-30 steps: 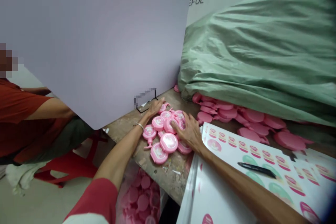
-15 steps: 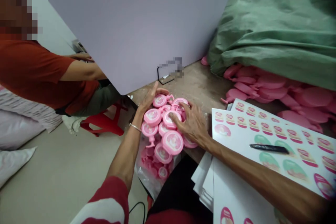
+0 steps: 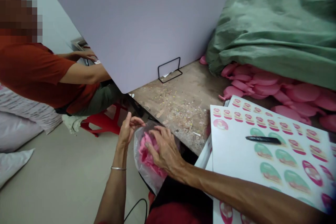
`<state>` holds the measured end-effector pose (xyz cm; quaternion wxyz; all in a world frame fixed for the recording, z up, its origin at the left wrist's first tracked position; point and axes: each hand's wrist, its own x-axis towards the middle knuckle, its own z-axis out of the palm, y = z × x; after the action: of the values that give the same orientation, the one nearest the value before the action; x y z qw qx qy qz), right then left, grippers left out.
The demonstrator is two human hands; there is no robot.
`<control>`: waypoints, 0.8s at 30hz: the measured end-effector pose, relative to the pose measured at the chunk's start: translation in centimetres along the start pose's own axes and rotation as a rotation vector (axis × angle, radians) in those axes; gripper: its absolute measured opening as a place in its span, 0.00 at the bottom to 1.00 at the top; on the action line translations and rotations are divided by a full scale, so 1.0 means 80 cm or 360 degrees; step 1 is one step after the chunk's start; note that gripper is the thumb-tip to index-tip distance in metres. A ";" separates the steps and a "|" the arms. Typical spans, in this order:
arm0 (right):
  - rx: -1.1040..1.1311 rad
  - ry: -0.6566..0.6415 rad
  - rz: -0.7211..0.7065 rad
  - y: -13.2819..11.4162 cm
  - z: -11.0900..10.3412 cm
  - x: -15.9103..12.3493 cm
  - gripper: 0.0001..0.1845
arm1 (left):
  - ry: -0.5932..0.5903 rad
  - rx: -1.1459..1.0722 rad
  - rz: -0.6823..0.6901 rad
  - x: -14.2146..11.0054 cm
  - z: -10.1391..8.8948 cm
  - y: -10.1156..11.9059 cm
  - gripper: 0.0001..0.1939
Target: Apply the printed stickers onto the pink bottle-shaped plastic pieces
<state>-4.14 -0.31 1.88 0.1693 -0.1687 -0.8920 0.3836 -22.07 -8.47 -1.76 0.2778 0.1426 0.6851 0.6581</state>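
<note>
Pink plastic pieces (image 3: 148, 155) lay bunched inside a clear plastic bag (image 3: 139, 157) at seven o'clock in our view. Our right hand (image 3: 165, 150) sat over them, fingers (image 3: 157, 133) curled down onto the pieces, though we could not tell whether they gripped. Our left hand (image 3: 128, 129) stood open just beside the bag's mouth, holding nothing. A printed label sheet (image 3: 232, 148) lay at four o'clock, a black marker (image 3: 262, 140) on it. More pink pieces (image 3: 262, 89) lay at two o'clock, along the foot of a green sack (image 3: 273, 24). A co-worker (image 3: 34, 73) leaned at nine o'clock.
</note>
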 end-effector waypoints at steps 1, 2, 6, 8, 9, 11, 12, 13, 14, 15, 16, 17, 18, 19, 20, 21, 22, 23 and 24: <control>0.0041 -0.0020 -0.0023 -0.004 -0.009 -0.005 0.15 | -0.0023 0.0020 -0.0010 -0.005 -0.003 0.001 0.31; 0.0071 -0.0027 -0.0059 -0.005 -0.024 -0.008 0.13 | -0.0043 0.0045 -0.0012 -0.010 -0.003 0.004 0.30; -0.0187 0.0150 -0.0245 0.038 -0.124 -0.020 0.12 | -0.0013 0.0403 0.0091 -0.019 0.020 0.027 0.24; -0.0569 0.0402 -0.0119 0.086 -0.186 -0.040 0.14 | -0.0113 0.0482 0.0204 -0.023 0.058 0.037 0.21; -0.0757 0.0471 -0.0020 0.112 -0.214 -0.054 0.15 | -0.0189 0.0501 0.0251 -0.027 0.083 0.040 0.20; -0.1030 0.0497 0.0133 0.160 -0.255 -0.086 0.16 | -0.0379 0.0573 0.0309 -0.038 0.143 0.041 0.20; -0.1114 0.0497 0.0152 0.178 -0.267 -0.101 0.16 | -0.0475 0.0607 0.0315 -0.043 0.175 0.039 0.20; -0.1159 0.0475 0.0167 0.192 -0.273 -0.115 0.15 | -0.0598 0.0667 0.0339 -0.048 0.205 0.036 0.20; -0.1184 0.0460 0.0181 0.201 -0.274 -0.126 0.14 | -0.0661 0.0726 0.0367 -0.051 0.233 0.031 0.21; -0.1189 0.0450 0.0193 0.206 -0.273 -0.134 0.13 | -0.0701 0.0813 0.0409 -0.052 0.258 0.026 0.21; -0.1180 0.0451 0.0215 0.208 -0.270 -0.141 0.12 | -0.0703 0.0899 0.0454 -0.051 0.278 0.022 0.21; -0.1159 0.0466 0.0243 0.207 -0.268 -0.145 0.12 | -0.0675 0.0974 0.0499 -0.048 0.295 0.019 0.21; -0.1126 0.0498 0.0278 0.205 -0.268 -0.148 0.12 | -0.0639 0.1036 0.0540 -0.045 0.309 0.018 0.20; -0.1081 0.0540 0.0323 0.203 -0.269 -0.151 0.12 | -0.0602 0.1077 0.0575 -0.040 0.320 0.018 0.18; -0.1023 0.0587 0.0385 0.203 -0.272 -0.155 0.11 | -0.0577 0.1100 0.0605 -0.036 0.330 0.020 0.17; -0.0956 0.0642 0.0462 0.203 -0.276 -0.158 0.11 | -0.0570 0.1113 0.0633 -0.033 0.340 0.023 0.16; -0.0887 0.0699 0.0549 0.205 -0.281 -0.163 0.11 | -0.0582 0.1125 0.0658 -0.030 0.349 0.027 0.15; -0.0825 0.0758 0.0634 0.208 -0.287 -0.167 0.10 | -0.0602 0.1139 0.0687 -0.029 0.357 0.030 0.14; -0.0773 0.0809 0.0709 0.213 -0.292 -0.171 0.10 | -0.0624 0.1157 0.0715 -0.029 0.366 0.034 0.13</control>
<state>20.97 19.49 2.06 0.2524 -0.4821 -0.8280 0.1355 -4.01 14.55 1.99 0.1847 0.4969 0.7580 0.3799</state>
